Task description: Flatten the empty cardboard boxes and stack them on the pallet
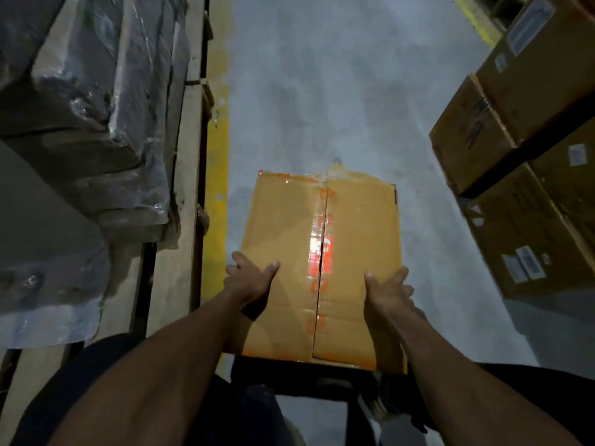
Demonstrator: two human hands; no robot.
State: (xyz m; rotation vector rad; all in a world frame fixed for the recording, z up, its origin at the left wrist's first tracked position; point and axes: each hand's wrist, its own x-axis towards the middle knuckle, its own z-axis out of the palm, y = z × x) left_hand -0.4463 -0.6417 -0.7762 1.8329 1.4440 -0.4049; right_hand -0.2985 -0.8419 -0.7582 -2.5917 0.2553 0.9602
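both hands, left hand [249, 278] and right hand [388, 289], grip the taped box [322, 268] at nine and three; split the centre seam first.

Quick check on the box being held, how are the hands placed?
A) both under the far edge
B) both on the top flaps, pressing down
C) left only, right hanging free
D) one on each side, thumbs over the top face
D: the left hand and right hand grip opposite sides of the cardboard box, thumbs lying on its taped top.
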